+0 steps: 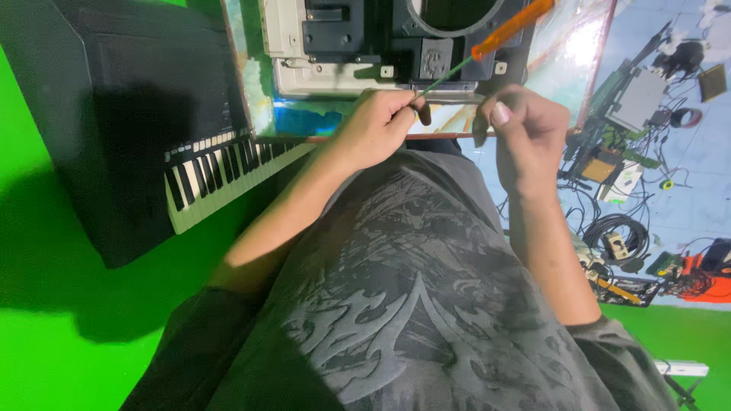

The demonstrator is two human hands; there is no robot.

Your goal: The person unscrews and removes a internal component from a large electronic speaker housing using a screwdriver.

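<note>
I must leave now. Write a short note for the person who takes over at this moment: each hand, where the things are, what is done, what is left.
Left hand: shut on the metal shaft of the screwdriver; its orange handle points up and to the right, over the device.
Right hand: fingers pinched together beside the left hand; what they hold, if anything, is too small to tell.
Device: grey and black housing, lying opened on the board in front of the body.
Keyboard: to the left, untouched.
Done: the housing is open, inner parts show.
Left: cannot judge from this view; first check what the right fingers hold.
</note>
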